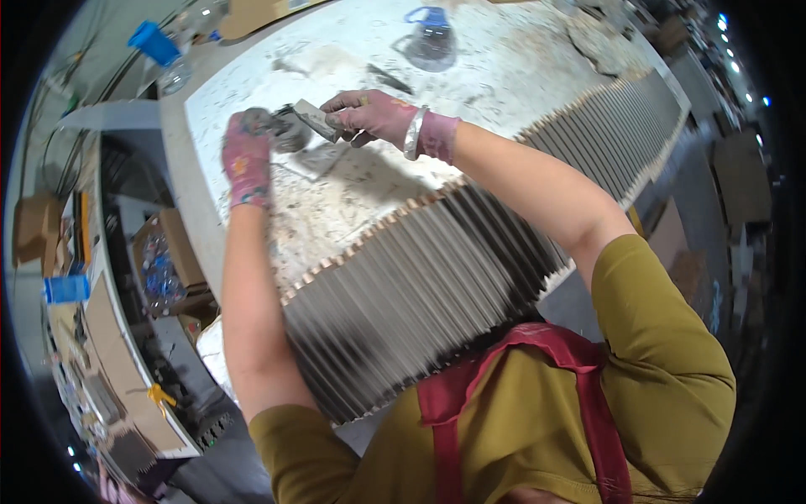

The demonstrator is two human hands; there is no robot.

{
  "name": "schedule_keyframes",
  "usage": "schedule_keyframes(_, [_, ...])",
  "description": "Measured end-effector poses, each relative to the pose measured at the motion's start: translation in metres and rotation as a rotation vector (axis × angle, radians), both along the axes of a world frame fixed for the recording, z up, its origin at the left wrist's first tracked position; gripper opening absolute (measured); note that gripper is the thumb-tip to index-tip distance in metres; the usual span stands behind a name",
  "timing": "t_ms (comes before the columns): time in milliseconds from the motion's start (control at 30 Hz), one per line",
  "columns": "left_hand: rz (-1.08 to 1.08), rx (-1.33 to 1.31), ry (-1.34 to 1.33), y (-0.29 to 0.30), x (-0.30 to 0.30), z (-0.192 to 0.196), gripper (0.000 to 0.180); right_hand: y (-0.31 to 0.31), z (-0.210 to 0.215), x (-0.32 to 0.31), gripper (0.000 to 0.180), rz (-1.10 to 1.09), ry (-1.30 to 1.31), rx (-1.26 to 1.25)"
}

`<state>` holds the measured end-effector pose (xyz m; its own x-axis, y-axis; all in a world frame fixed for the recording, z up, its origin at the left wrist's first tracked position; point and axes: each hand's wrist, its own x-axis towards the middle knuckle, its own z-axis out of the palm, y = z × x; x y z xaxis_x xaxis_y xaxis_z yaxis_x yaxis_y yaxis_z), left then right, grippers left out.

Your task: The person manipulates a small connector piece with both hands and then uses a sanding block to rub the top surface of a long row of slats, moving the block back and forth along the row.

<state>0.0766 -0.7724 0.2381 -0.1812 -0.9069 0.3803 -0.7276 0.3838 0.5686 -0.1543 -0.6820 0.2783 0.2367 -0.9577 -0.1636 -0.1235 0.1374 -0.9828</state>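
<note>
My right hand (382, 118), in a stained pink glove with a pale band at the wrist, pinches a small flat grey plate (314, 118) with a dark lower edge. Just left of it, my left hand (247, 155), gloved in pink with blackened fingertips, curls at a smeared dark grey lump (290, 133); what its fingers grip is blurred. Both hands are above the white, grey-stained tabletop (369, 189). Nearest my body, a long row of narrow dark grey strips (403, 294) with tan ends stands packed side by side along the table edge.
A clear bottle with a blue handle (432, 42) stands at the far side. A thin dark tool (389, 78) lies beyond my hands. Another run of grey strips (617, 126) continues right. On the left are a blue-topped bottle (159, 50) and a cardboard box of plastic bottles (164, 269).
</note>
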Motion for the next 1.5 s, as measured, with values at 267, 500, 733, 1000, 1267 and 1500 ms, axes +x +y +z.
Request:
schedule_keyframes(267, [-0.197,-0.258,-0.021,0.037,0.028,0.044,0.032,0.13,0.022,-0.153,0.048,-0.417,-0.49,0.066])
schedule_keyframes(500, [-0.042,0.151,0.309,0.177,0.017,0.101,0.019,0.222,0.014,-0.178,0.033,-0.448,-0.801,0.248])
schedule_keyframes(733, [-0.577,0.971,0.08,0.396,-0.137,0.095,0.028,0.219,-0.002,-0.185,0.043,-0.274,0.233,-0.352])
schedule_keyframes(1000, [-0.538,1.121,0.491,0.421,-0.178,0.027,0.03,0.178,0.001,-0.137,0.035,-0.076,0.952,-0.492])
schedule_keyframes(1267, [-0.576,0.987,0.036,0.419,-0.177,0.04,0.032,0.264,0.003,-0.082,0.037,0.276,0.915,-0.729])
schedule_keyframes(1500, [-0.574,1.213,0.494,0.423,-0.171,0.013,0.032,0.219,-0.005,-0.076,0.021,-0.009,1.006,-0.688])
